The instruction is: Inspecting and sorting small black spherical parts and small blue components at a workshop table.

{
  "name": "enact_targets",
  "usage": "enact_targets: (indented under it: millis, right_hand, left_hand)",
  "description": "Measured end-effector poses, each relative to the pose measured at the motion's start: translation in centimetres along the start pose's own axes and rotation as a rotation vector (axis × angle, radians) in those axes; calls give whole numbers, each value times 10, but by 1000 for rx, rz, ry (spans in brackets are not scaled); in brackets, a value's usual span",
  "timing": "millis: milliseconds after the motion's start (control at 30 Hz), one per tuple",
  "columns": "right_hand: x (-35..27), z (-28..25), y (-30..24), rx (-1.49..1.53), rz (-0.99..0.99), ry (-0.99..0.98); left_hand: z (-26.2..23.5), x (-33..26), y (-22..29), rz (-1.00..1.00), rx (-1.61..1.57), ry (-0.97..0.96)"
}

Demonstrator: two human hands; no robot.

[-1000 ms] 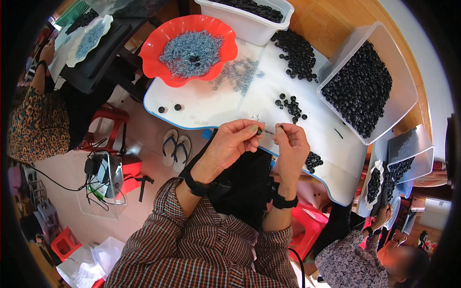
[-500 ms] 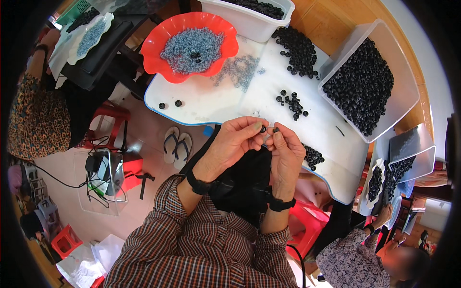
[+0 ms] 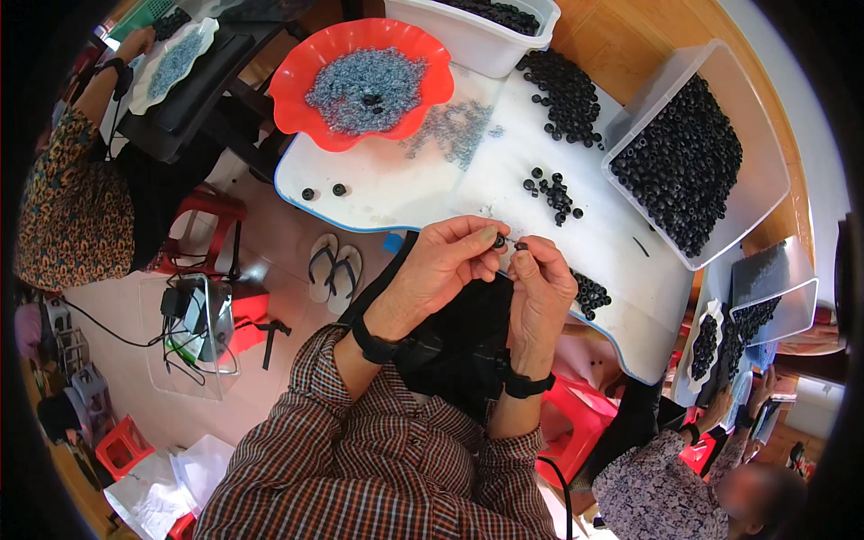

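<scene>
Black and rounded, a small part is pinched in the left hand, over the near edge of the white table; the right hand pinches a smaller dark piece just beside it. They look unjoined, though too small to be sure, so this pair seems unfinished. Many loose black parts lie in the clear bin.

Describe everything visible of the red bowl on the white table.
The red bowl has a wavy, flared rim and a glossy surface that looks like plastic. It sits upright toward the far left of the white table, holding a heap of small, see-through bluish pieces, with a few black pieces on top.
</scene>
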State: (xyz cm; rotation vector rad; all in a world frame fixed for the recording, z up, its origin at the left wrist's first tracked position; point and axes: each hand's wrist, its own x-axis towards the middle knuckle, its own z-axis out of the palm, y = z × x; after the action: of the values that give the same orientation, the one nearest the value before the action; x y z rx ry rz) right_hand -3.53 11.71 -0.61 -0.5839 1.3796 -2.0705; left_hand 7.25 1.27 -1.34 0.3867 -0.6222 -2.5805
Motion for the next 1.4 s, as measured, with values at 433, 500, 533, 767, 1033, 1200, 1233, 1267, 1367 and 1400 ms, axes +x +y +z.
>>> enact_targets:
  millis: [433, 500, 533, 767, 1033, 1200, 1233, 1267, 1367, 1400]
  right_hand:
    - [-2, 9, -3, -189, -109, -18]
    - [-3, 11, -3, -189, -122, -17]
    - [-3, 11, -3, -189, -122, -17]
    - [-2, 11, -2, -222, -139, -14]
    - [-4, 13, -5, -303, -149, -12]
    - [-5, 16, -9, -301, -170, -18]
    - [-5, 16, -10, -301, -170, -18]
    - [-5, 17, -10, -306, -178, -23]
    - [-5, 18, -11, -310, -187, -34]
    - [-5, 17, -11, -309, -190, -37]
  left_hand:
    - [7, -2, 0, 55, 50, 30]
    - [7, -2, -1, 59, 57, 29]
    - [7, -3, -1, 64, 65, 28]
    - [8, -3, -2, 98, 105, 23]
    - [7, -4, -1, 128, 217, 40]
    - [13, -7, 1, 175, 288, 44]
    - [14, -7, 0, 188, 297, 53]
    - [13, -7, 0, 189, 297, 54]
    - [12, -7, 0, 200, 310, 51]
    - [11, -7, -1, 199, 320, 48]
